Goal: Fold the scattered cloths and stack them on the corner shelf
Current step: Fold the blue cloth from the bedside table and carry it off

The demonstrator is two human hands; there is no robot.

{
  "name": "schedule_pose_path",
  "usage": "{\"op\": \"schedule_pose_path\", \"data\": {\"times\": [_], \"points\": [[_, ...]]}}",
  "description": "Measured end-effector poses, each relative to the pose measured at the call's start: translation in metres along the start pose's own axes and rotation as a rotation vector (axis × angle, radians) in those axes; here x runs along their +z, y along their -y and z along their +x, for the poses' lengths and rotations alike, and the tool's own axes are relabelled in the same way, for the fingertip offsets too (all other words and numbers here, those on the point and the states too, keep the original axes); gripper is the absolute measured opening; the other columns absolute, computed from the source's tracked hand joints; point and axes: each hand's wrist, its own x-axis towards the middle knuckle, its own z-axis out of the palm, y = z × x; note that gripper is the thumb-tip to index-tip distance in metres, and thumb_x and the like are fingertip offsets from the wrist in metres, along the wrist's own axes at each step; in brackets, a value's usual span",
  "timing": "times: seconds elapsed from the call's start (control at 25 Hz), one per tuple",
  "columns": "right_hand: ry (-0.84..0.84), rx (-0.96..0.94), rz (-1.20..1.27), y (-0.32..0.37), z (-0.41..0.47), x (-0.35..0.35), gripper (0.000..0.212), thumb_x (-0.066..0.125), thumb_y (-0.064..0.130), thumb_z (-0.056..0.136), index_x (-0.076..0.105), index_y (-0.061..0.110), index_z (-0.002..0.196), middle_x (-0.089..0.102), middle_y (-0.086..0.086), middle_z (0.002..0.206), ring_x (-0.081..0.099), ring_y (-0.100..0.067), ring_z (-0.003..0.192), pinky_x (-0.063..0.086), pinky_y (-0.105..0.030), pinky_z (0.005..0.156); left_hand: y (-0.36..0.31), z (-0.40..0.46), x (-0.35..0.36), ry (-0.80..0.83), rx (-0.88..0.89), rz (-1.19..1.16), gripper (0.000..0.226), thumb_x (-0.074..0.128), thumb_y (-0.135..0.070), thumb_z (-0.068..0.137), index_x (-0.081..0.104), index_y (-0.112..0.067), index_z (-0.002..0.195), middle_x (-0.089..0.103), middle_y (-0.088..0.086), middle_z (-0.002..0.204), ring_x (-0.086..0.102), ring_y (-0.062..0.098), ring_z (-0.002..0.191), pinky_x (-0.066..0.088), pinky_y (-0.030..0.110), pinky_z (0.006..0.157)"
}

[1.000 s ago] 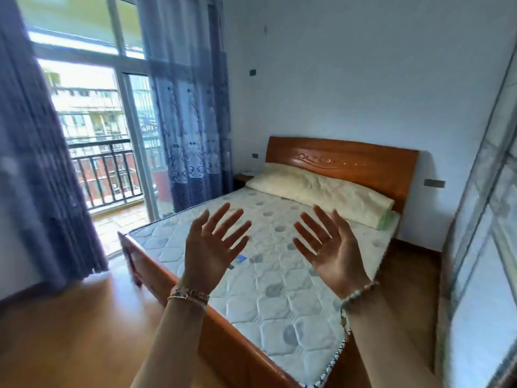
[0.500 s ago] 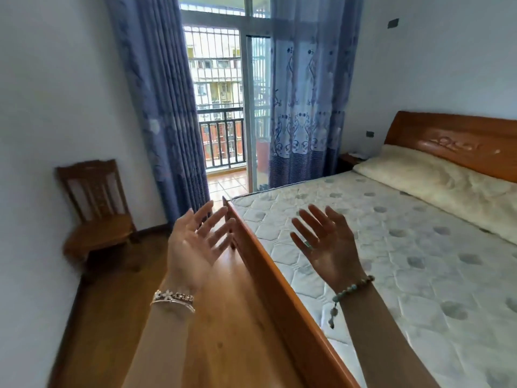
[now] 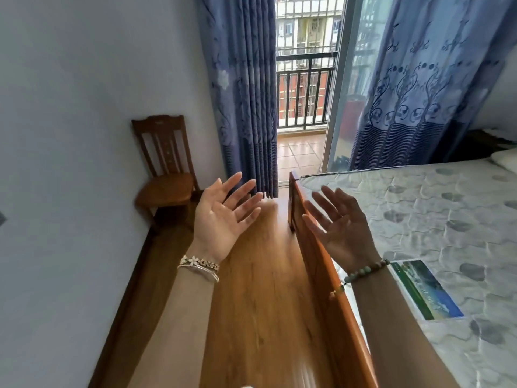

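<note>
Wooden floor (image 3: 260,303) below, left hand (image 3: 221,217) and right hand (image 3: 342,228) raised palms-up, fingers spread, grasping nothing

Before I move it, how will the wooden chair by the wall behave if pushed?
The wooden chair looks rigid and solid, so probably rather heavy. Its tall back suggests it may tip if pushed high. On the smooth wooden floor it likely slides.

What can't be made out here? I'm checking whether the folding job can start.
Head view only:
- Cloths and corner shelf: none in frame.
- Mattress: cut off by the right edge.
- Label: print too small.
- Left hand, right hand: open, empty.
</note>
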Motion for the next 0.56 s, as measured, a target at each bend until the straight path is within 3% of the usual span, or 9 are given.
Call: {"op": "schedule_pose_path", "data": {"times": [0.2,0.56], "points": [[0.031,0.044,-0.023,-0.013,0.155,0.018,0.024,0.063,0.034,0.083,0.073,0.02,0.1,0.07,-0.002,0.11,0.064,-0.024,0.111,0.048,-0.043,0.098,-0.01,0.145,-0.046,-0.05,0.027,-0.011,0.043,0.037,-0.044,0.097,0.057,-0.022,0.129,0.066,0.005,0.127,0.065,0.029,0.112,0.051,0.045,0.09],[0.036,0.161,-0.029,-0.018,0.442,0.081,0.029,0.056,0.036,0.092,0.07,0.019,0.11,0.07,-0.004,0.115,0.063,-0.026,0.114,0.048,-0.044,0.098,-0.058,0.425,-0.103,-0.095,-0.021,-0.038,0.043,0.037,-0.044,0.098,0.058,-0.022,0.129,0.066,0.006,0.127,0.064,0.029,0.115,0.05,0.047,0.092]]}}
